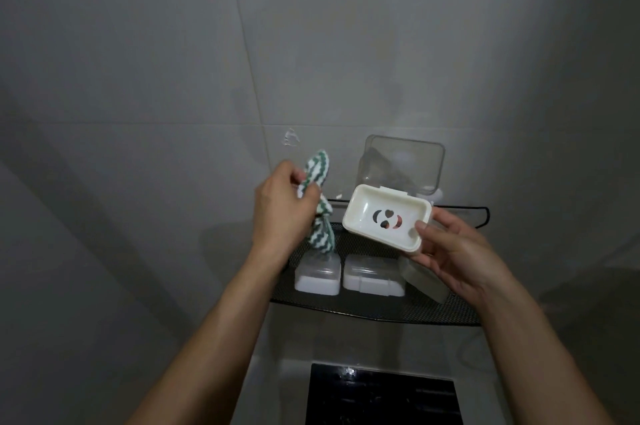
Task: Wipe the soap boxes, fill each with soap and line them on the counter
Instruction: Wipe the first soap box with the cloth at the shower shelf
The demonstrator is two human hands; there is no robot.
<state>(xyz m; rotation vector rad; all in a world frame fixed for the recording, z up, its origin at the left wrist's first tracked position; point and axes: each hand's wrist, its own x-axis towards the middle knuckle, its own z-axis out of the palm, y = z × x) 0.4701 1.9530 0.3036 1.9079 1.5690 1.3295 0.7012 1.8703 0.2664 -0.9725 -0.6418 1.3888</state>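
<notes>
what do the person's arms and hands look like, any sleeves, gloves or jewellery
Both arms are bare as far as the picture shows, with no sleeves in view. The left hand and right hand wear no gloves. No rings, watch or bracelets show on the fingers or wrists, and no markings are visible. The dim light hides fine detail.

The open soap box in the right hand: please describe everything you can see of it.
The open soap box looks like cream-white plastic, a rectangular tray with rounded corners. Its floor has heart-shaped drain holes. A clear, greyish lid stands up behind it, hinged at the far edge. The tray is empty and tilted toward the camera. The right hand holds its near right corner, thumb on the rim, above the black mesh shelf.
</notes>
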